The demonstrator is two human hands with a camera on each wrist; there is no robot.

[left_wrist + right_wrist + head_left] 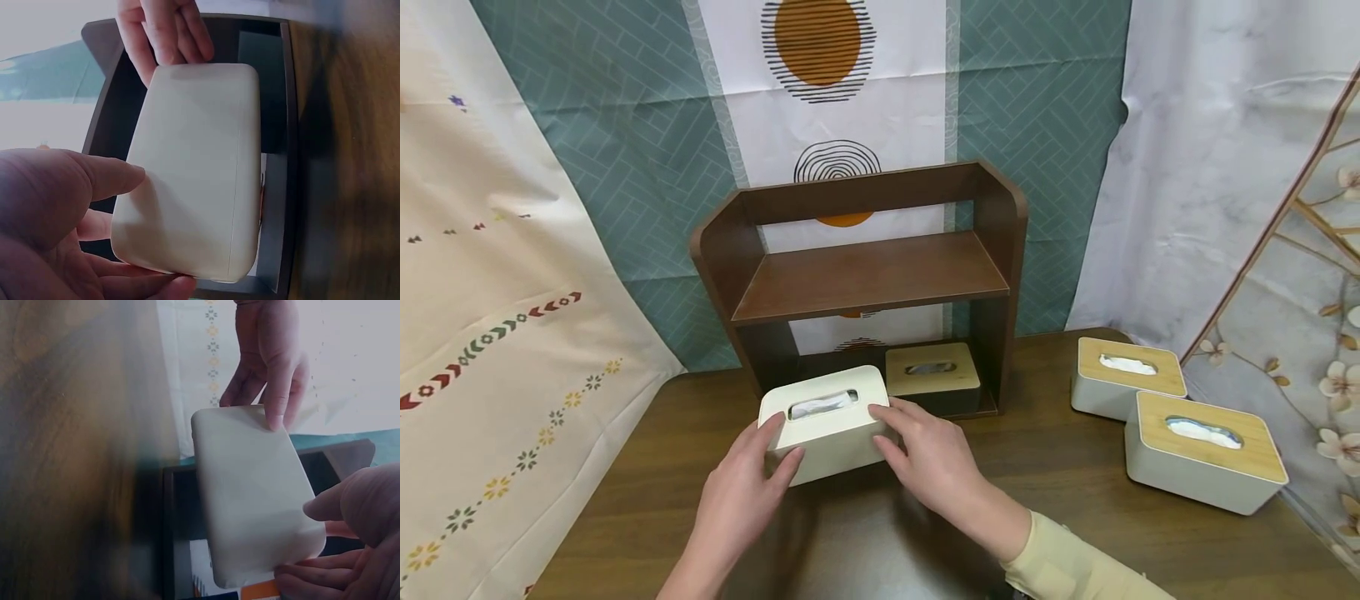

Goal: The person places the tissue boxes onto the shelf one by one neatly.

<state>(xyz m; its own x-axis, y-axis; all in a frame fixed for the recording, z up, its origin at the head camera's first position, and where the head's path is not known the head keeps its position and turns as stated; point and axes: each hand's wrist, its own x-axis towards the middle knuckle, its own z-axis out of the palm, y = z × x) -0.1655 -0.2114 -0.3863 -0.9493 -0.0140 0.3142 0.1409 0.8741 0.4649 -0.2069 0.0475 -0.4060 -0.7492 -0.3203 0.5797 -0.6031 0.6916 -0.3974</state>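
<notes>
A white tissue box [831, 446] with an oval slot of tissue in its top is held between both hands, just in front of the lower shelf. My left hand [737, 492] grips its left end, thumb on the front face, fingers at the side. On the right end, my right hand [934, 454] grips it the same way. The left wrist view shows the box's plain front face [194, 162] with the left thumb pressed on it. In the right wrist view the box [250, 494] lies between the two hands, the shelf behind it.
A brown two-tier shelf [872, 267] stands at the back of the wooden table [1037, 500]. Its lower tier holds a wood-topped tissue box [932, 379] on the right side. Two more wood-topped tissue boxes, one farther back [1127, 375] and one nearer [1206, 450], stand on the table's right.
</notes>
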